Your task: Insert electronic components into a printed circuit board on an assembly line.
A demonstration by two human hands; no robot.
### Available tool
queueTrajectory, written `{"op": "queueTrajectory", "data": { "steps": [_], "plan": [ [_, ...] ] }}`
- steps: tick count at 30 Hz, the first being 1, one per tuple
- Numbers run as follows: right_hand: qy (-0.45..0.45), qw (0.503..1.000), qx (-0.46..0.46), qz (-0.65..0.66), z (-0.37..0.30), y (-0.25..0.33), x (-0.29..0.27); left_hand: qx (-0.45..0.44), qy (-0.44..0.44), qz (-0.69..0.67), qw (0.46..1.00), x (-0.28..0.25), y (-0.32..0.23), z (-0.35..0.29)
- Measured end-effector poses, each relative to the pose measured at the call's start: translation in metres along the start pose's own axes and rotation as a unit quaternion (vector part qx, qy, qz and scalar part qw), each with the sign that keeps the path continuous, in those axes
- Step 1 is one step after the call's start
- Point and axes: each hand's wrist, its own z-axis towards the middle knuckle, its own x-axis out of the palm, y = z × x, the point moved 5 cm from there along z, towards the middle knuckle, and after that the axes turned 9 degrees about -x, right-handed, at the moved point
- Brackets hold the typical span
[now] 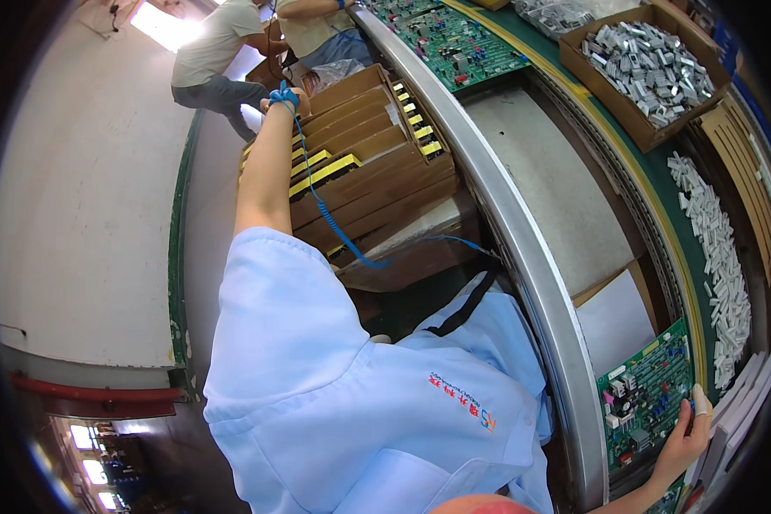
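My left arm stretches up to the far end of a cardboard box fitted with dividers and holding black and yellow parts. My left hand is over the box's far left corner, with a blue coiled wrist strap at the wrist. Its fingers are too small and partly hidden to read. My right hand is at the right edge of a green circuit board populated with components. Its thumb and a finger wearing a white cover stand apart, with nothing visible between them.
A metal rail edges the line, which carries another green circuit board farther along. An open carton contains silvery metal pieces. Many small white parts lie along the right side. Other people work at the far left.
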Motion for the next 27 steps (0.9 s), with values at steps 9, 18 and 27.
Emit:
{"op": "queueTrajectory", "data": {
  "steps": [9, 18, 27],
  "plan": [
    [-0.072, 0.997, -0.015, -0.012, 0.010, -0.003, -0.019, 0.009, -0.230, -0.379, 0.896, -0.018, 0.045, -0.104],
    [-0.072, 0.995, 0.054, -0.051, -0.026, -0.029, -0.028, 0.473, -0.129, -0.700, 0.519, -0.213, -0.169, -0.377],
    [-0.126, 0.983, 0.120, -0.062, -0.014, -0.042, -0.025, 0.684, 0.219, -0.555, 0.420, -0.227, -0.339, -0.526]
  ]
}}
